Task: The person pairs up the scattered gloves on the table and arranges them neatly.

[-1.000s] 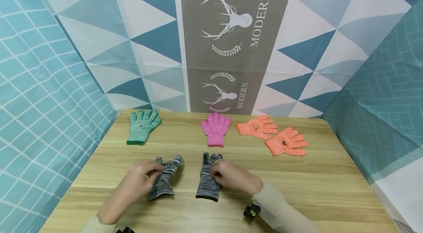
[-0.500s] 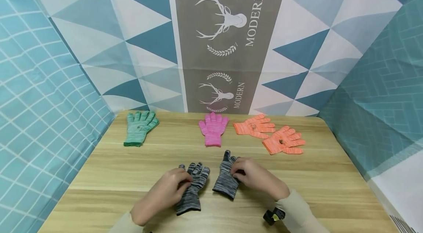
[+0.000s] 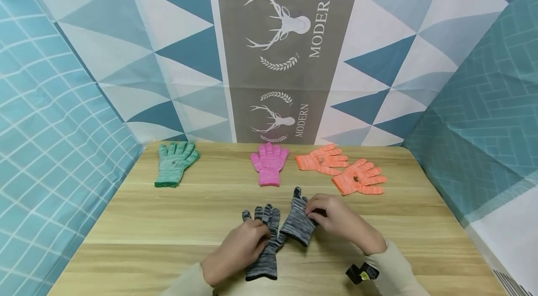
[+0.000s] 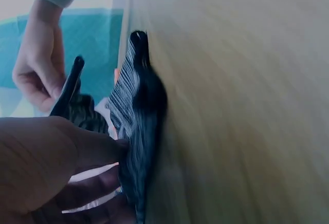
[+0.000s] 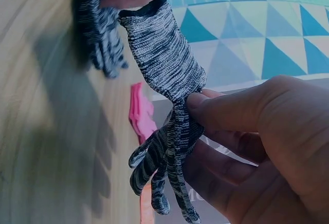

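Note:
Two grey-and-black knit gloves are in my hands at the front middle of the table. My left hand (image 3: 241,247) pinches the left grey glove (image 3: 264,263) between thumb and fingers; its cuff points toward me and its fingers away. In the right wrist view, my right hand (image 5: 257,142) pinches the other grey glove (image 5: 164,54) at its side, and this one hangs clear of the wood with its fingers dangling. Seen from the head, the right glove's cuff overlaps the thumb of the left glove. Part of each glove is hidden behind my fingers.
Along the back of the wooden table (image 3: 168,226) lie a green glove (image 3: 174,165), a pink glove (image 3: 269,164) and two orange gloves, one farther back (image 3: 321,159) and one nearer (image 3: 358,177). Patterned sheets (image 3: 273,53) stand behind and at both sides.
Both hands have moved right with the grey gloves, and the gloves have come closer together until they overlap in the head view. The colored gloves stay put; the head view has shifted slightly.

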Motion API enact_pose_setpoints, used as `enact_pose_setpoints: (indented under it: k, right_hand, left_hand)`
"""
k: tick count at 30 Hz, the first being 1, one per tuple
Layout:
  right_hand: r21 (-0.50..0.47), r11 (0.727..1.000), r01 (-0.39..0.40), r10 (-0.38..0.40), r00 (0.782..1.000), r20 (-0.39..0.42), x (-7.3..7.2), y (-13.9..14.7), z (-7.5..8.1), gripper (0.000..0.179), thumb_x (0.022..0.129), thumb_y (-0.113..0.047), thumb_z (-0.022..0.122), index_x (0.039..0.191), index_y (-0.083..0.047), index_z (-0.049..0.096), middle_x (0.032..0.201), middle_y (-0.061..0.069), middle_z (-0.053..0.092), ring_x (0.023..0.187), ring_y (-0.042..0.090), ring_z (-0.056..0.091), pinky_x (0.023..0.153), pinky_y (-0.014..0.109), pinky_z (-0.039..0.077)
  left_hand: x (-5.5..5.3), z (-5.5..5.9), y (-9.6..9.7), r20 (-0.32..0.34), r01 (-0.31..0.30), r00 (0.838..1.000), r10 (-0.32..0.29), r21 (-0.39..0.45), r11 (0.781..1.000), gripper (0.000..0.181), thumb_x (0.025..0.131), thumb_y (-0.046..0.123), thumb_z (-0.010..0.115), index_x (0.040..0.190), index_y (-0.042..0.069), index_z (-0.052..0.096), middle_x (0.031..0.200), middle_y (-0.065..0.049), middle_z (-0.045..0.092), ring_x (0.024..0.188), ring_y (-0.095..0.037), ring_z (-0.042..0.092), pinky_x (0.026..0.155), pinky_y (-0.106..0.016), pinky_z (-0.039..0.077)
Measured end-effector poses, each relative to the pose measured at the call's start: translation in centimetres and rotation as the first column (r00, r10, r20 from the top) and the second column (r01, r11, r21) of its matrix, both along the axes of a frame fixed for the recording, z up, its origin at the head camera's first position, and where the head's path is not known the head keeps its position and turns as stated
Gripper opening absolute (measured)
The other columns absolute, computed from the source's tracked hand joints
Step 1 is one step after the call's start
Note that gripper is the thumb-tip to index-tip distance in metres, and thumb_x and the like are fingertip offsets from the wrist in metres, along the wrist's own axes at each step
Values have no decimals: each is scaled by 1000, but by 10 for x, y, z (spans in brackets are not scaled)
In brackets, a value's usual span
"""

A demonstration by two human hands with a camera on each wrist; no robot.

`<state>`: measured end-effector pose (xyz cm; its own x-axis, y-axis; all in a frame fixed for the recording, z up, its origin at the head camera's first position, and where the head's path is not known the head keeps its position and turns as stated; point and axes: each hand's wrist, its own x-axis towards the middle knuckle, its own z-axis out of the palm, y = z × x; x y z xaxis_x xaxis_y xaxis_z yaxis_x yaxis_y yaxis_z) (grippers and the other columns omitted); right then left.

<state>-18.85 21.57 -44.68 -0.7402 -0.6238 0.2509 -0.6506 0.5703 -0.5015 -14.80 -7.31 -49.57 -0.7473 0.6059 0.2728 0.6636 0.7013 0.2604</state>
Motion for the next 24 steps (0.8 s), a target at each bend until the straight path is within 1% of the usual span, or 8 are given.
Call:
enact_pose_setpoints:
  k: [4, 8, 11, 13, 15, 17, 21, 24]
  right_hand:
    - [-1, 1000, -8, 8, 1000, -26, 1, -5, 3, 15, 93, 0, 72, 97, -13, 78, 102, 1, 74, 95, 18, 72, 80, 28, 61]
    - [-1, 999, -43, 43, 998, -35, 2, -13, 4, 14, 93, 0, 72, 97, -12, 78, 101, 1, 75, 94, 17, 72, 81, 27, 61]
    - [3, 999, -52, 52, 998, -27, 3, -18, 3, 13, 93, -1, 72, 96, -12, 78, 101, 1, 74, 93, 16, 72, 81, 27, 61]
    - [4, 999, -52, 53, 998, -27, 3, -20, 2, 13, 93, -1, 72, 96, -12, 78, 101, 0, 74, 93, 15, 71, 80, 27, 60]
    - [7, 999, -47, 48, 998, -30, 4, -22, 2, 12, 94, -3, 72, 96, -13, 78, 101, -1, 74, 93, 14, 71, 80, 27, 60]
    - [5, 999, -46, 46, 998, -39, 4, -24, 2, 11, 94, -4, 73, 96, -14, 78, 101, -1, 74, 93, 13, 71, 81, 27, 60]
    - [7, 999, -44, 44, 998, -43, 5, -28, 2, 10, 94, -5, 73, 97, -14, 78, 102, -1, 74, 94, 13, 71, 81, 27, 60]
    - [15, 998, -54, 54, 997, -49, 6, -31, 2, 10, 94, -4, 73, 97, -12, 78, 103, 1, 74, 95, 15, 71, 82, 28, 61]
  left_hand:
    - [4, -4, 7, -70, 14, 997, -15, -18, 1000, 14, 86, 22, 80, 99, 16, 78, 90, 4, 64, 81, -12, 58, 71, -27, 54]
    - [12, -5, 11, -99, 7, 995, -20, -122, 992, 28, 90, 40, 77, 106, 18, 80, 95, 1, 60, 81, -12, 54, 68, -28, 48]
    - [19, -1, 14, -94, -17, 996, -1, -194, 981, 37, 90, 49, 74, 108, 16, 78, 107, -4, 62, 90, -17, 57, 71, -31, 50]
    - [23, 2, 15, -82, -23, 997, 5, -221, 975, 39, 91, 49, 73, 108, 14, 76, 116, -8, 64, 100, -22, 61, 77, -35, 54]
    - [26, 4, 17, -52, -12, 999, -1, -241, 970, 38, 92, 45, 73, 111, 12, 75, 126, -11, 66, 112, -26, 63, 88, -38, 57]
    - [29, 5, 18, -25, 8, 1000, -15, -274, 962, 38, 95, 41, 70, 116, 10, 74, 133, -15, 66, 122, -29, 63, 99, -40, 56]
    - [32, 3, 19, 20, 38, 999, -33, -325, 945, 42, 100, 40, 64, 126, 9, 72, 140, -20, 63, 134, -36, 58, 108, -42, 51]
    - [34, 2, 18, 42, 37, 999, -25, -298, 954, 37, 102, 36, 61, 123, 8, 72, 144, -23, 60, 138, -42, 53, 113, -45, 47]
